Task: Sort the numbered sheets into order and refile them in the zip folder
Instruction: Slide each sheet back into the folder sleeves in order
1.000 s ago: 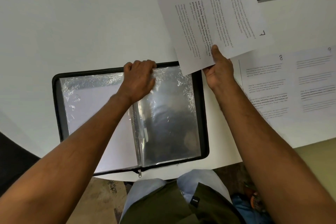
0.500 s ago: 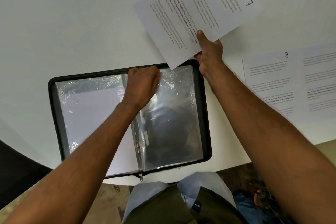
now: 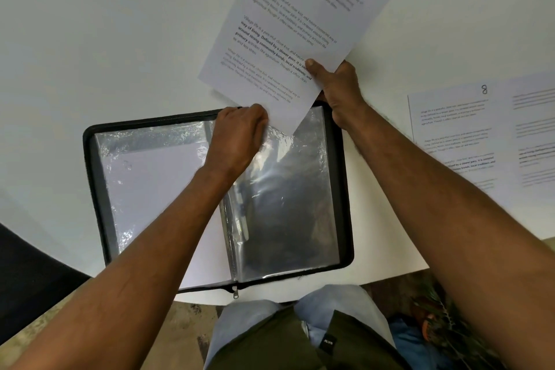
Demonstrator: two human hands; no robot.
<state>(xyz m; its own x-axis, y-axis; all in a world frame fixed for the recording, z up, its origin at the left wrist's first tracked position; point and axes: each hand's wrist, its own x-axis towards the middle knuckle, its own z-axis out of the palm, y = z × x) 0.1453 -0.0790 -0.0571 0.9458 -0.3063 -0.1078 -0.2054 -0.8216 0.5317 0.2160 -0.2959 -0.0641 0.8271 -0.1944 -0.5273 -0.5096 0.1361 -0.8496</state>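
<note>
A person's right hand (image 3: 336,81) pinches the printed sheet numbered 7 (image 3: 295,24) by its near edge, thumb on top, now carried farther from the body than a second ago, its lower corner dipping over the top edge of the open zip folder (image 3: 344,189) just left of that hand. The left hand (image 3: 237,137), fingers curled, still grips the top of a clear plastic sleeve (image 3: 288,198) at the folder's spine, directly under the sheet's corner. To the right of the right hand, sheet 8 (image 3: 453,135) lies flat on the white table (image 3: 105,39), as before.
</note>
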